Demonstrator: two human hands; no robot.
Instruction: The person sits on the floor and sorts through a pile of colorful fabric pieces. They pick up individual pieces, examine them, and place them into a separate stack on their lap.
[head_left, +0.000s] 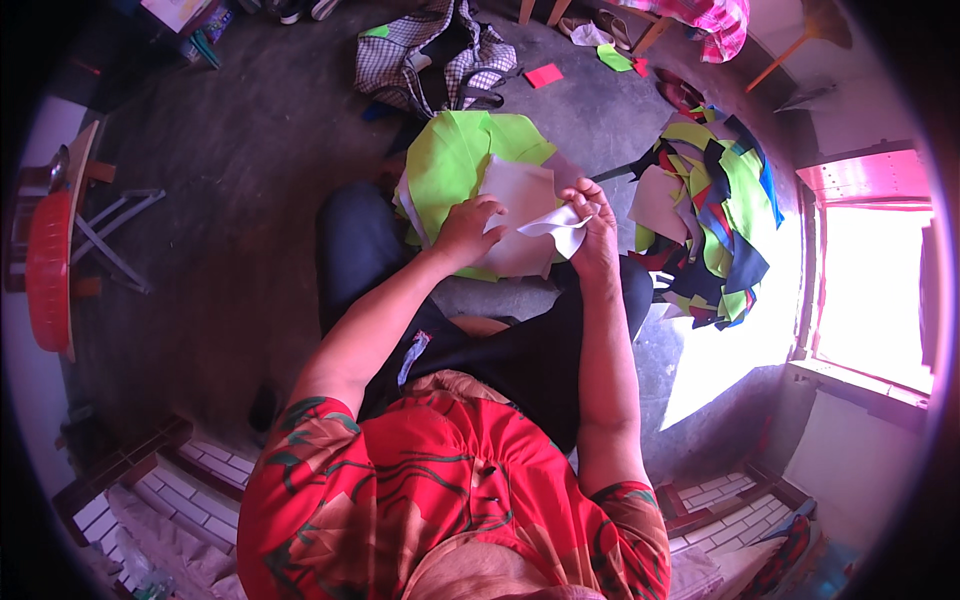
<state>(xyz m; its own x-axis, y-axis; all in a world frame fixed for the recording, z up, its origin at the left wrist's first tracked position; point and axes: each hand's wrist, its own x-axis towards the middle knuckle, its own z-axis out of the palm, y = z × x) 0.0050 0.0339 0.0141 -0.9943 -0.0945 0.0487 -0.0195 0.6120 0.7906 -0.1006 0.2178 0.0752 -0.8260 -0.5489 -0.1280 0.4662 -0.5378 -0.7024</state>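
Note:
In front of me lies a stack of cut cloth pieces, with bright green cloth (pixel 445 150) spread below and a pale grey piece (pixel 522 185) on top. My right hand (pixel 597 225) pinches a small whitish cloth piece (pixel 560 228), which curls and folds over at its edge. My left hand (pixel 468 232) is at the left edge of the grey piece, its thumb and fingers apart and nothing held between them. The lowest layers of the stack are hidden.
A large heap of mixed cloth scraps (pixel 705 215) sits on the floor to the right, near a bright window (pixel 875 300). A checked bag (pixel 400 65) lies ahead. A red piece (pixel 544 76) and a green scrap (pixel 613 58) lie beyond. At left stands a red basin (pixel 48 270).

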